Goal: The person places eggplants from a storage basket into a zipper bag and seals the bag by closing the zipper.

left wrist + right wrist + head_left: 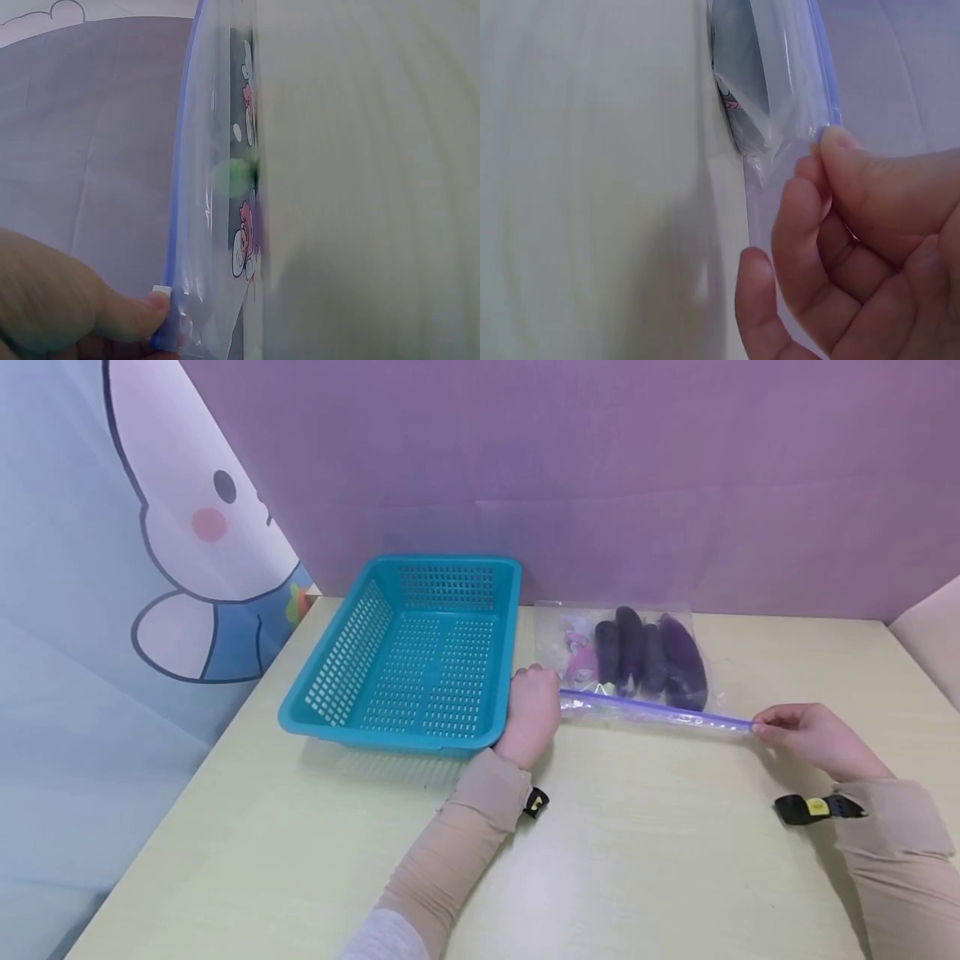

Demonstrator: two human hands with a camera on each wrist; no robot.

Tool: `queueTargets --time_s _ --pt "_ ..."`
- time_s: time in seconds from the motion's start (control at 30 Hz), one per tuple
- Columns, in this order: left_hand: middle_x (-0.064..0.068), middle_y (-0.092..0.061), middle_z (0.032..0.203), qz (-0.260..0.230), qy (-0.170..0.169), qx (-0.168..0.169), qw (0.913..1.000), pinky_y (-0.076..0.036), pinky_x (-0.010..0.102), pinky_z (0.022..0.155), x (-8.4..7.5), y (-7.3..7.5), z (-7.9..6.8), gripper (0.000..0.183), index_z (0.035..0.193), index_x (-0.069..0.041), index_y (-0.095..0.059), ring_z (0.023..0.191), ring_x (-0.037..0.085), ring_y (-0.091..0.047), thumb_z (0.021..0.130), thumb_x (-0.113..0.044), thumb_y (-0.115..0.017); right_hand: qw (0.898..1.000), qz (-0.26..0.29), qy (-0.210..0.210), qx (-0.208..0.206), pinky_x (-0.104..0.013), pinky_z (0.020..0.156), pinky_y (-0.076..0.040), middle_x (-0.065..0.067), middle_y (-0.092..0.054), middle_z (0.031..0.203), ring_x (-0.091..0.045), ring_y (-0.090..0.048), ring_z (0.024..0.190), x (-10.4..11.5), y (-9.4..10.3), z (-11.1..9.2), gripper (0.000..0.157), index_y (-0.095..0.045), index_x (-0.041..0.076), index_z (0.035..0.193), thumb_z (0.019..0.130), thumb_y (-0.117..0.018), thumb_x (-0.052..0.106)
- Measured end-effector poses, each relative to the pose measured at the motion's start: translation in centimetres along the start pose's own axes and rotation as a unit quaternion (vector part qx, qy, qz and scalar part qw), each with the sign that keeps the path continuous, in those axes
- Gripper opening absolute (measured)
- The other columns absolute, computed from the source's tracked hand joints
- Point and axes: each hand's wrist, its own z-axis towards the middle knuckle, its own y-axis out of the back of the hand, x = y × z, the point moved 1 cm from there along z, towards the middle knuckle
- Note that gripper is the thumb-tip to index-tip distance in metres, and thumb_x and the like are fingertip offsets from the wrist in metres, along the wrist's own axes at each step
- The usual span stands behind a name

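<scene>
A clear zip bag [551, 631] with a purple zip strip [660, 708] lies near the back of the table. Inside it are several dark purple eggplants [630, 647], side by side. My left hand [531, 706] grips the left end of the strip, beside the basket; in the left wrist view the thumb presses at a small white slider [160, 289]. At the strip's other end my right hand [821, 739] pinches the corner between thumb and index finger, as the right wrist view shows, its other fingers loosely bent. The strip runs taut between both hands, raised toward me.
Left of the bag stands a teal plastic basket [513, 610] with a perforated floor and walls, close against my left hand. A purple backdrop [600, 468] rises behind the table [600, 860]. A blue cloth [60, 710] with a cartoon figure hangs at left.
</scene>
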Motion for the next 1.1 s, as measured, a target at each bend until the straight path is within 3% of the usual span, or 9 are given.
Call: queueTargets --time_s 0.23,0.4,0.6,0.83,1.0,1.1 --pt "0.0 -0.068 0.079 -0.009 -0.007 0.002 0.9999 -0.054 0.028 0.06 -0.1 0.0 -0.2 0.02 0.09 -0.012 -0.072 0.072 0.014 -0.065 0.095 -0.016 -0.054 1.0 0.013 0.016 -0.001 -0.022 0.062 -0.038 0.022 -0.062 0.083 -0.001 -0.048 0.07 -0.4 0.1 -0.1 0.028 -0.064 -0.005 0.104 0.092 -0.062 0.02" --pt "-0.001 -0.067 0.075 -0.009 -0.023 0.013 0.9996 -0.051 0.027 0.054 -0.2 0.1 -0.3 0.019 0.086 -0.013 -0.07 0.067 0.013 -0.065 0.094 -0.014 -0.053 0.998 0.023 0.055 0.017 -0.022 0.058 -0.037 0.018 -0.063 0.078 -0.003 -0.047 0.065 -0.3 0.0 -0.1 0.016 -0.065 -0.003 0.097 0.092 -0.061 0.012" --pt "0.0 -0.066 0.076 -0.028 -0.043 0.085 0.9951 -0.046 0.026 0.048 -0.2 0.0 -0.7 0.018 0.089 -0.013 -0.068 0.064 0.011 -0.062 0.095 -0.014 -0.051 0.996 0.026 0.075 0.044 -0.02 0.06 -0.038 0.013 -0.065 0.078 -0.003 -0.049 0.068 -0.5 -0.1 -0.2 0.014 -0.067 -0.003 0.096 0.091 -0.061 0.009" --pt "0.001 -0.066 0.082 -0.053 -0.058 0.185 0.9796 -0.046 0.027 0.055 -0.6 0.5 -1.1 0.019 0.091 -0.011 -0.067 0.067 0.011 -0.058 0.095 -0.012 -0.049 0.99 -0.002 0.105 0.098 -0.015 0.067 -0.043 0.02 -0.067 0.089 0.008 -0.054 0.08 -0.6 0.1 -0.3 0.019 -0.068 -0.002 0.103 0.089 -0.063 0.01" --pt "0.0 -0.067 0.088 -0.05 -0.079 0.214 0.9722 -0.047 0.027 0.058 -1.3 0.8 -1.3 0.018 0.093 -0.014 -0.066 0.071 0.011 -0.058 0.094 -0.013 -0.048 0.983 -0.007 0.126 0.132 -0.014 0.07 -0.046 0.028 -0.063 0.095 0.014 -0.053 0.086 -0.8 0.2 -0.2 0.024 -0.065 -0.007 0.109 0.09 -0.06 0.007" --pt "-0.002 -0.067 0.091 -0.046 -0.082 0.222 0.9703 -0.048 0.028 0.061 -1.7 0.6 -1.4 0.015 0.095 -0.015 -0.066 0.074 0.01 -0.059 0.094 -0.019 -0.052 0.983 -0.002 0.112 0.143 -0.015 0.068 -0.047 0.027 -0.062 0.091 0.012 -0.053 0.081 -0.6 0.0 -0.3 0.026 -0.063 -0.011 0.11 0.092 -0.058 0.008"
